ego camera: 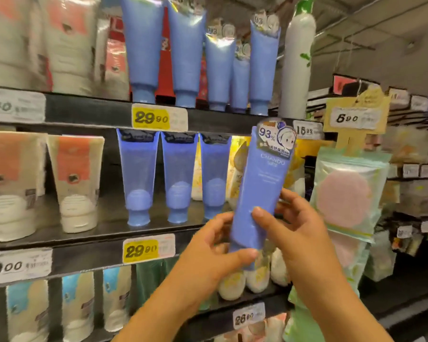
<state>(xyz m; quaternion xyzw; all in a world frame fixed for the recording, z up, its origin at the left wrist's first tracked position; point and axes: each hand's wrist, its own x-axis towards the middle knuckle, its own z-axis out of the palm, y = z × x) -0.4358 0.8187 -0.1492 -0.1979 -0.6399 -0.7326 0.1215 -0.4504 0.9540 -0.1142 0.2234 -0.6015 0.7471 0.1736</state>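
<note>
Tube: I've got the blue tube (262, 193) up in front of the shelves, off any shelf, crimped end w/ the "93%" sticker on top, leaning a bit to the right.
L hand: L hand (215, 253) grips the tube's bottom end, thumb across the front, fingers (220, 218) curled round the back. Cap is hidden, can't see it.
R hand: R hand (299, 233) clamps the tube lower-mid, thumb flat on the front, fingers (289, 198) wrapped round the right edge.
Behind: mid shelf (84, 257) w/ three blue tubes (178, 178) standing cap down, just left of the held one.
Tag: yellow price tag (148, 249) on the mid shelf edge, reads approx 29.90.
Left: white-orange tubes (77, 183) on the same shelf.
Right: pink puff packet (346, 193) hangs near the R hand.
</note>
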